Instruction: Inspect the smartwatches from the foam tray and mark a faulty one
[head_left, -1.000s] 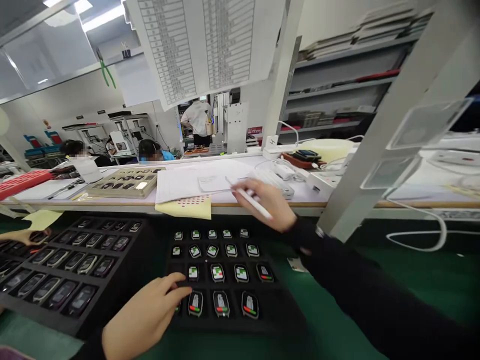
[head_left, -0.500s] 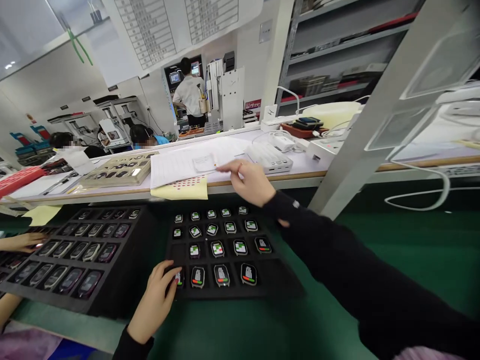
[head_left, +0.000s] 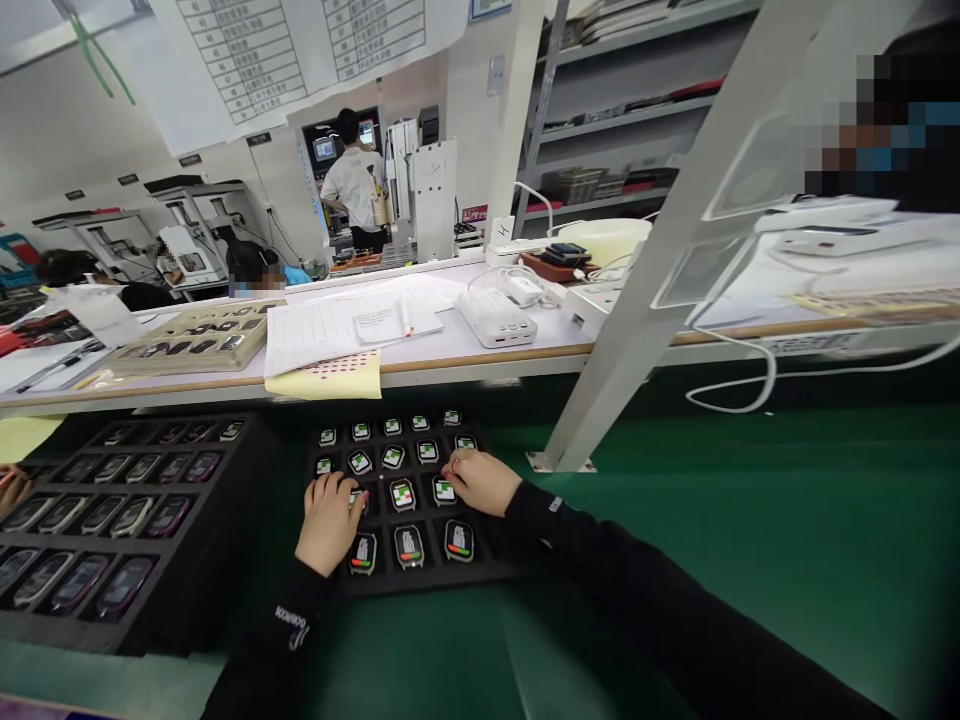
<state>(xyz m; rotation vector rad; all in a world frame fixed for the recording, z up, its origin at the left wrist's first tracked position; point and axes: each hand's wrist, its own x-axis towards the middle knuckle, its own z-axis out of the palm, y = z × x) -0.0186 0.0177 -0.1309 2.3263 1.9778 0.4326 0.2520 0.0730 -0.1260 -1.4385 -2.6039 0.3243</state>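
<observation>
A black tray (head_left: 435, 585) on the green mat holds several small watches with lit screens (head_left: 409, 545). My left hand (head_left: 328, 522) rests on the tray's left side, its fingers curled over a watch in the third row. On the tray's right side, my right hand (head_left: 480, 482) bends its fingertips down onto another watch. Both sleeves are black. A white pen (head_left: 407, 318) lies on the papers (head_left: 315, 335) on the raised shelf behind, away from both hands.
A larger black tray (head_left: 112, 500) of dark-screened watches sits to the left, with another person's hand (head_left: 11, 488) at its edge. The shelf carries a beige tray (head_left: 187, 345), a white power strip (head_left: 495, 318) and a yellow dotted sheet (head_left: 326, 378). A slanted white post (head_left: 637, 300) stands right.
My right hand left the pen on the shelf papers and came down onto the tray. My left hand slid up from the front row to the third row. The view drew back.
</observation>
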